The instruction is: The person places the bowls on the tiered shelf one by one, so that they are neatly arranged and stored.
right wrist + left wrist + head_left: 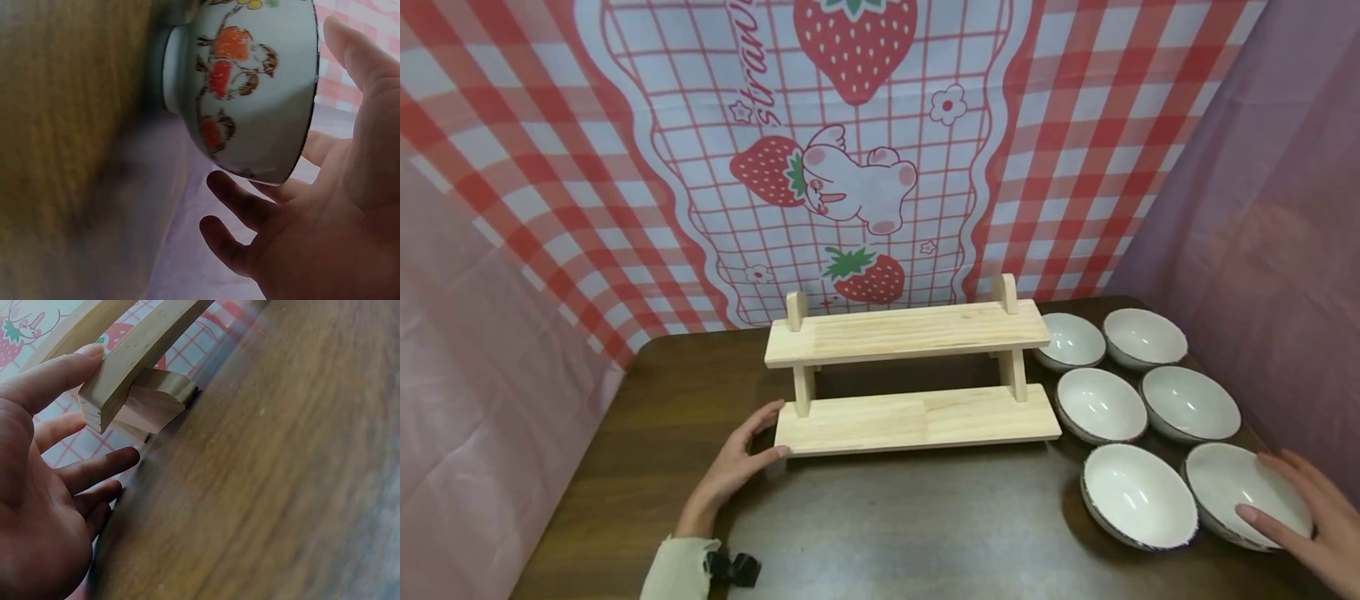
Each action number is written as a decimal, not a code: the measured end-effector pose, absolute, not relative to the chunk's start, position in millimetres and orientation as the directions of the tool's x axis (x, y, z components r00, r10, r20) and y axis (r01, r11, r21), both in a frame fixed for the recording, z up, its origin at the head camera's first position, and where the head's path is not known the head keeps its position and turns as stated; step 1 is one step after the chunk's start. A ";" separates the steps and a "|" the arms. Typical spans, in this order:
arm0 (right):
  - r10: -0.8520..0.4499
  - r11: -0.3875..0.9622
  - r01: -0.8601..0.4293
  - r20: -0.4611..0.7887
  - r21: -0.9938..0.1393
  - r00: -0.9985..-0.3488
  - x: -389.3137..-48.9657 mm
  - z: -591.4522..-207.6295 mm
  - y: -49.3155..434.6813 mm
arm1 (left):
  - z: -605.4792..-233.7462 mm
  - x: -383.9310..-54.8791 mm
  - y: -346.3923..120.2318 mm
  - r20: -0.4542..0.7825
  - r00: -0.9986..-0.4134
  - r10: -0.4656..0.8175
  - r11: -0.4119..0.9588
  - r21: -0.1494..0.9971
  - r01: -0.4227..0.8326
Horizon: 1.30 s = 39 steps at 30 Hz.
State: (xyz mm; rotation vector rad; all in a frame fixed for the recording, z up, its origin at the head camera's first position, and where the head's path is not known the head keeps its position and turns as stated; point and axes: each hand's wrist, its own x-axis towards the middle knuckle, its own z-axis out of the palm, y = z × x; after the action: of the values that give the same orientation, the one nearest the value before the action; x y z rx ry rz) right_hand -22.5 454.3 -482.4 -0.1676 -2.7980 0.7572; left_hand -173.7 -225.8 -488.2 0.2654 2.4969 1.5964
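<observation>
A two-tier wooden display rack (917, 421) stands in the middle of the table. At the left end of its lower board, my left hand (741, 454) pinches the board end between thumb and index finger; the other fingers spread below it in the left wrist view. My right hand (1318, 521) reaches around the nearest right bowl (1232, 487). Its thumb hangs over the bowl's inside, and the fingers are spread loosely by the far outer side. In the right wrist view, red birds are painted on this bowl's white outside (269, 119).
Several other white bowls stand in two columns right of the rack, among them a front one (1138, 496) and a back one (1145, 337). A checked strawberry cloth (1075, 167) hangs behind the brown table (880, 525). Pink-purple curtains (1262, 250) hang at the sides.
</observation>
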 end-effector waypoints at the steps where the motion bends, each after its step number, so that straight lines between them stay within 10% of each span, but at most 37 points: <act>1: 0.171 0.856 0.047 0.196 -0.515 -0.965 -21.4 -483.7 453.8 | -488.9 -173.8 -226.0 -0.044 -0.970 0.239 0.411 0.910 0.060; 29: 0.296 0.846 0.271 -0.019 -0.459 -0.955 -3.3 -507.8 461.6 | -495.0 -176.5 -226.5 -0.121 -0.966 0.230 0.430 0.903 -0.010; 39: 0.366 0.789 0.194 0.192 -0.584 -0.910 -0.9 -508.3 455.2 | -498.0 -176.9 -226.8 -0.078 -0.969 0.235 0.415 0.909 0.027</act>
State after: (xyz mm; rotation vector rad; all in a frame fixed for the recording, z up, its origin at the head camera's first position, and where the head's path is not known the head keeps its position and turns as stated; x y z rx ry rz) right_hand -0.9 455.2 -508.3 -0.4310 -2.6838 0.8293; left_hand -176.9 -226.8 -498.0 0.2329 2.4739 1.5841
